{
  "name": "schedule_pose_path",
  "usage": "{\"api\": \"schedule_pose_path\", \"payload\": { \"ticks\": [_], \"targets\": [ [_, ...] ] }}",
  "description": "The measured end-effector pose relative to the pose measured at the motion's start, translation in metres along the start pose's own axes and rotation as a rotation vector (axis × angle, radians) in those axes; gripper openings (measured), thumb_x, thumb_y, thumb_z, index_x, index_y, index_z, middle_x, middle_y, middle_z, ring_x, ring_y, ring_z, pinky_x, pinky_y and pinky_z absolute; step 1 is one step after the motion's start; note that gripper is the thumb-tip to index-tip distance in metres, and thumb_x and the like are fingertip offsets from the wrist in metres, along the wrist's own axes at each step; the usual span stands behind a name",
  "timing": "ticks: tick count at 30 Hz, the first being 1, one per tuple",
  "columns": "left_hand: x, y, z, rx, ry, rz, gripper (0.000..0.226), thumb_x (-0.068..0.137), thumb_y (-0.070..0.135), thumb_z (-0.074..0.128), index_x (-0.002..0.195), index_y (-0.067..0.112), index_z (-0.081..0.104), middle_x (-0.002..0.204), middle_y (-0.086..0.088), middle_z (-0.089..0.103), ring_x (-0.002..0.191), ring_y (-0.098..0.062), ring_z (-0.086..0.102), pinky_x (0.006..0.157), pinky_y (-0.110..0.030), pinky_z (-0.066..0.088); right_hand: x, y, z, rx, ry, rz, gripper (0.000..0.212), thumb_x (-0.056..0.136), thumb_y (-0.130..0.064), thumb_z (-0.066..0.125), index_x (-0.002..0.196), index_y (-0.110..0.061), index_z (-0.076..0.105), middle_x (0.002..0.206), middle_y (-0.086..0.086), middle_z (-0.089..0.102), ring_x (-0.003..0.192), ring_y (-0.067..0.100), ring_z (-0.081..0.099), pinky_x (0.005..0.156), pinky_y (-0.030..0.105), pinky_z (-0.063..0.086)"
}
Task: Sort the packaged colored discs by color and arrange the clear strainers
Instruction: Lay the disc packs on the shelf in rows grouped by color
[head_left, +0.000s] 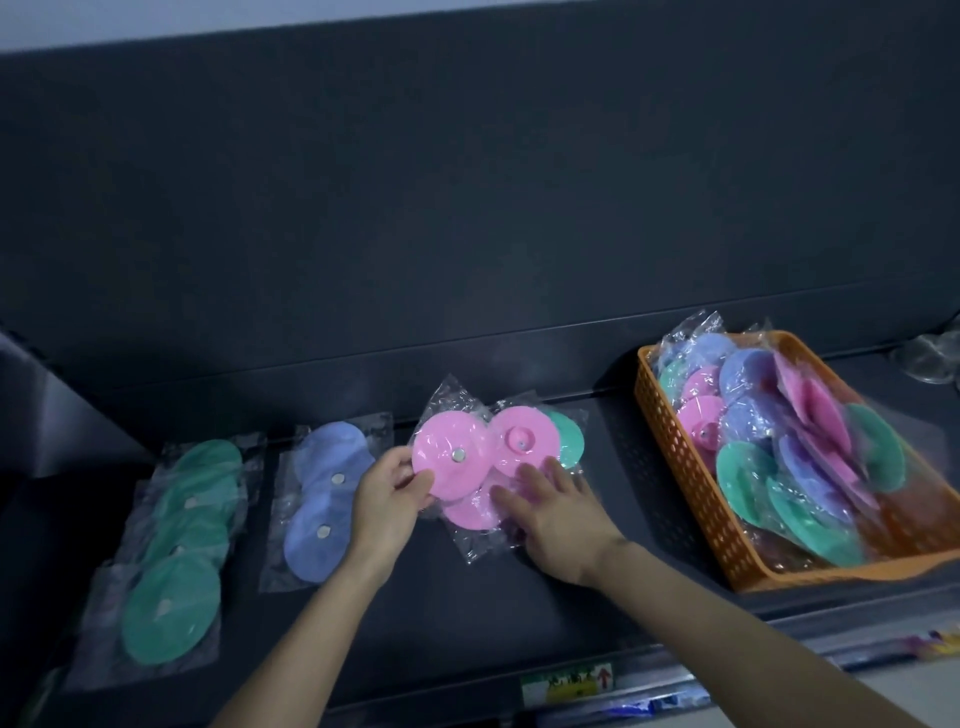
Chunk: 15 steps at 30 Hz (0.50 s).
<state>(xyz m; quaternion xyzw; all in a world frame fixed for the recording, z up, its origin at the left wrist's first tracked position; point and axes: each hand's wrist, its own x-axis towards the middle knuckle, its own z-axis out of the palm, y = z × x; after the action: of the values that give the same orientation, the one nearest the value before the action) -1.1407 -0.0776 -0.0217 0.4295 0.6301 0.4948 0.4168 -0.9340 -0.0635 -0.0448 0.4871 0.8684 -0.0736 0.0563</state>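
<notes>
On a dark shelf (467, 597) lie rows of bagged discs. A row of green discs (179, 551) lies at the left, and a row of blue discs (324, 493) beside it. My left hand (389, 499) pinches the edge of a bagged pink disc (449, 457), held tilted above the shelf. My right hand (550, 514) rests with spread fingers on a second pink disc (519, 439) and a lower pink disc (470, 512). A bagged green disc (569, 439) peeks out behind them.
An orange perforated basket (675, 467) at the right holds several mixed pink, blue and green bagged discs. Clear plastic pieces, perhaps strainers (930, 358), sit blurred at the far right. The shelf's front edge carries a price label (569, 686). A dark back wall rises behind.
</notes>
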Motion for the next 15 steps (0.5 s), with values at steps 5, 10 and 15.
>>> {"api": "schedule_pose_path", "payload": {
  "ticks": [5, 10, 15],
  "targets": [
    [0.005, -0.006, 0.002, -0.041, 0.034, -0.027, 0.010, 0.082, 0.003, 0.064, 0.076, 0.011, 0.062, 0.072, 0.001, 0.063, 0.069, -0.013, 0.056, 0.065, -0.035, 0.046, -0.022, 0.040, 0.003, -0.036, -0.014, 0.129, 0.062, 0.086, -0.019, 0.043, 0.141, -0.039, 0.023, 0.147, 0.006, 0.024, 0.131, 0.035, 0.024, 0.110, 0.053, 0.020],
    [0.008, -0.005, 0.003, -0.087, 0.078, 0.006, 0.007, 0.086, 0.005, 0.061, 0.079, 0.006, 0.062, 0.075, -0.001, 0.059, 0.073, -0.014, 0.050, 0.068, -0.032, 0.040, -0.028, 0.042, -0.007, 0.054, -0.094, 0.229, 0.058, 0.077, -0.030, 0.051, 0.133, -0.039, 0.035, 0.154, 0.011, 0.007, 0.142, 0.037, -0.001, 0.112, 0.060, 0.005],
    [0.012, 0.003, 0.000, -0.085, 0.060, 0.013, 0.023, 0.089, 0.006, 0.052, 0.066, 0.010, 0.048, 0.070, -0.004, 0.042, 0.070, -0.017, 0.036, 0.064, -0.034, 0.032, -0.012, 0.005, -0.020, 0.201, -0.044, 0.067, 0.070, 0.076, -0.047, 0.050, 0.141, -0.025, 0.035, 0.159, 0.010, 0.004, 0.146, 0.030, -0.004, 0.118, 0.045, 0.000]
  ]
}}
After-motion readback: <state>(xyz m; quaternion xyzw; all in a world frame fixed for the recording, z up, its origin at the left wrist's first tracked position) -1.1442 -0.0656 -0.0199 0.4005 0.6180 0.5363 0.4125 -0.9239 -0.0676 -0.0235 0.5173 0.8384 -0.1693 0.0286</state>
